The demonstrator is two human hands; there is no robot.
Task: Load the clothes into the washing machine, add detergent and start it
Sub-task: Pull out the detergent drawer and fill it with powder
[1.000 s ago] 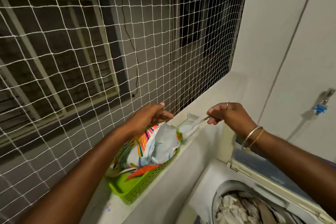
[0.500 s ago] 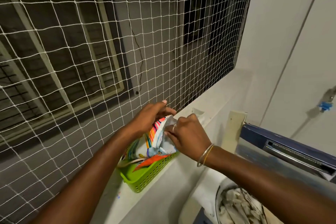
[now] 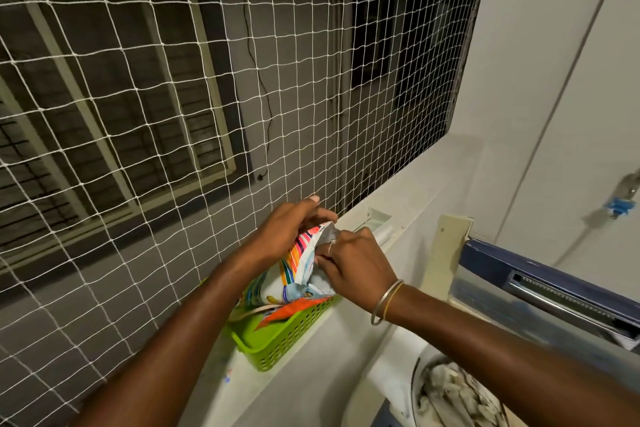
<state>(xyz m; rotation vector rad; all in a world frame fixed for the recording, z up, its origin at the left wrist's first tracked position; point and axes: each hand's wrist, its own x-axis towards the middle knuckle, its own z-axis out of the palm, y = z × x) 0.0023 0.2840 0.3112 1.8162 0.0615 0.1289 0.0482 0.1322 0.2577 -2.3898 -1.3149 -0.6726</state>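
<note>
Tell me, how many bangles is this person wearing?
2, both on the right wrist: a silver bangle nearer the right hand, a gold bangle beside it on the elbow side. None shows on the left wrist, though its underside is hidden.

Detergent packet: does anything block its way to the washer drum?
Nothing visible does: the left hand and right hand hold the detergent packet in the green basket; the lid is raised and the washer drum, clothes inside, lies open lower right.

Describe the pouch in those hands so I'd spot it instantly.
Under the white rope net runs a pale ledge bearing a lime-green slotted plastic basket. In it stands the crinkled pouch, gripped by the left hand and right hand; only it has rainbow stripes.
</note>
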